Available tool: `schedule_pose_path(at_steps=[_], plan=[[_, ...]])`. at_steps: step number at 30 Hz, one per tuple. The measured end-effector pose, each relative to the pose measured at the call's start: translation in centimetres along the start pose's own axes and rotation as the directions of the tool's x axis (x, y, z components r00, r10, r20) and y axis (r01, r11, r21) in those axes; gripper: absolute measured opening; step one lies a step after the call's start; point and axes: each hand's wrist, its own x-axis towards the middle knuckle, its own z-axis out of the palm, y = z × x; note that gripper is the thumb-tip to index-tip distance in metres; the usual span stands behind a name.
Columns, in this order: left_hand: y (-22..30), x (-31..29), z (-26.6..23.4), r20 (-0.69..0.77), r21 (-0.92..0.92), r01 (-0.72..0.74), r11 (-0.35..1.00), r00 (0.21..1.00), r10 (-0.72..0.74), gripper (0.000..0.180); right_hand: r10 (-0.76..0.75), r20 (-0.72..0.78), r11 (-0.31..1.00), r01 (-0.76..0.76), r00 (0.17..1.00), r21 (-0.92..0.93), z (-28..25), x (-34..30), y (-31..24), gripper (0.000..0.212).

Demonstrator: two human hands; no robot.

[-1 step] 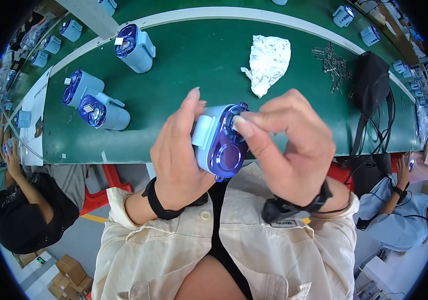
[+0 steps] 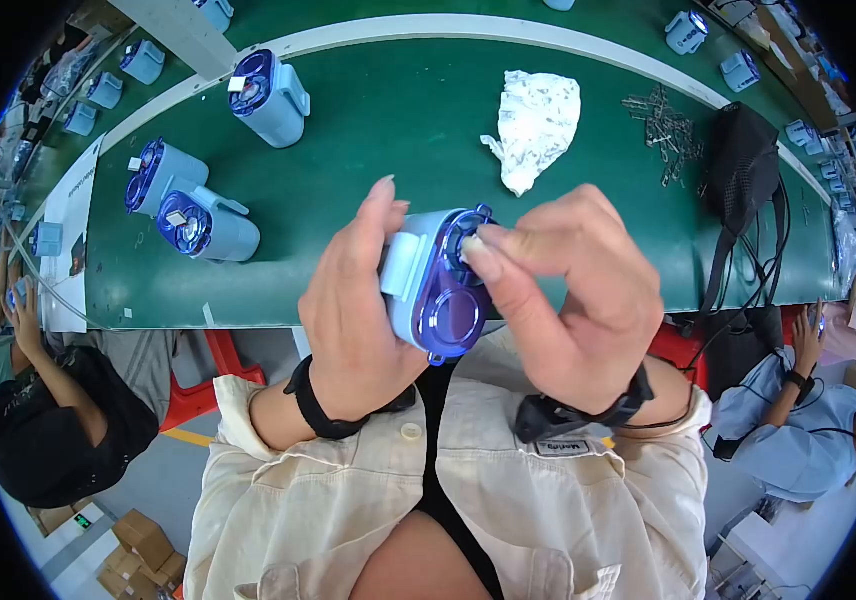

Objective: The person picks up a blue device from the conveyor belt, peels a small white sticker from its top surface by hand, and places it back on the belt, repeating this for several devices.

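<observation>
Our left hand (image 2: 353,315) grips the pale blue housing (image 2: 435,285) above the green counter (image 2: 398,130); our right hand (image 2: 573,295) pinches its purple lens rim.

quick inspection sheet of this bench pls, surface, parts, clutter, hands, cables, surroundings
surface: green bench top with a white curved edge strip along the far side.
job's things: pale blue casing with a translucent purple face, held above the bench edge; three similar units lie at left.
clutter: crumpled white cloth, heap of small metal clips, black mesh pouch.
grippers: left hand wraps the casing's side; right hand has its fingers pinched at the purple face's upper rim.
cables: black cord hangs off the bench's right edge.
surroundings: seated people at both sides, more blue units on the far row, cardboard boxes on the floor.
</observation>
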Motion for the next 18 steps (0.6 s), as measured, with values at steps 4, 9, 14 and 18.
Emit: schedule_pose_path(at_steps=[4, 9, 14, 18], plan=[[-0.5, 0.1, 0.5, -0.136, 0.028, -0.064, 0.998, 0.988, 0.067, 0.082, -0.18, -0.076, 0.979, 0.171, 0.981, -0.113, 0.5, -0.6, 0.2, 0.017], [-0.8, 0.1, 0.4, -0.15, 0.076, -0.135, 0.988, 0.978, 0.145, 0.083, -0.288, -0.031, 0.87, 0.248, 0.957, -0.426, 0.4, -0.8, -0.8, 0.029], [-0.7, -0.1, 0.2, -0.115, 0.072, -0.136, 0.988, 0.983, 0.143, 0.089, -0.324, 0.067, 0.796, 0.31, 0.944, -0.52, -0.3, -0.6, -1.3, 0.031], [-1.5, -0.2, 0.3, -0.136, 0.005, -0.169, 0.986, 0.976, 0.168, 0.089, -0.18, 0.115, 0.969, 0.197, 0.977, -0.152, -1.5, 1.1, 0.5, 0.029]])
